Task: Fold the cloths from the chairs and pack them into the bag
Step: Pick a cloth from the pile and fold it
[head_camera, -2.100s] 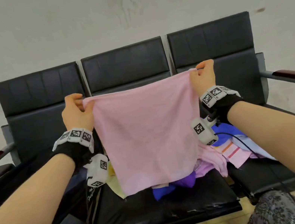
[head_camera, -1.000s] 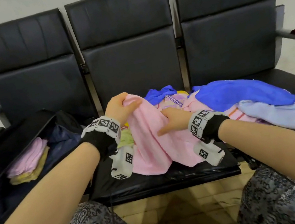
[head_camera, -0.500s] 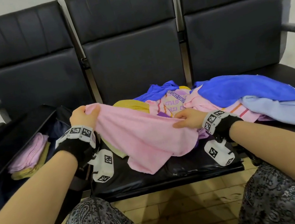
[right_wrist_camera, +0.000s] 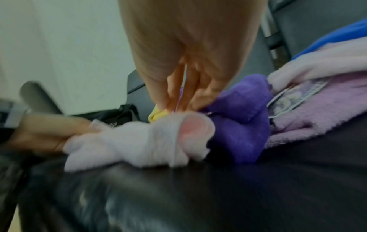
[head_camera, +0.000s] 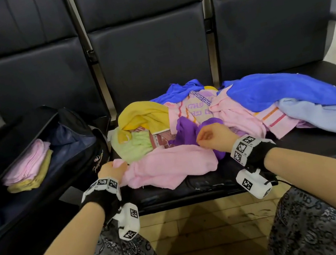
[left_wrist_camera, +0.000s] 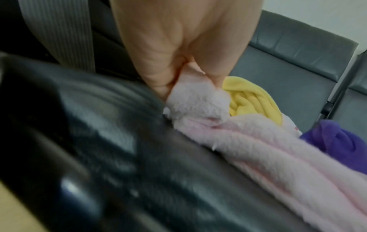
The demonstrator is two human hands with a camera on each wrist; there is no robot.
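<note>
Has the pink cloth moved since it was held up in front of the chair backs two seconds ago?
Yes. The pink cloth has come down from the backrest height and now lies bunched on the middle chair seat, left hand gripping its left end.

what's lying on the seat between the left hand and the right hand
The pink cloth spans that stretch of the middle seat; the left hand grips one end, the right hand is at the other. Head view shows it.

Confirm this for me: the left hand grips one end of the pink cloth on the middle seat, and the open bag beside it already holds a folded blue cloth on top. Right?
Not quite. The left hand does grip the pink cloth on the middle seat, but the head view shows the bag holding a folded pink cloth on top, not blue.
</note>
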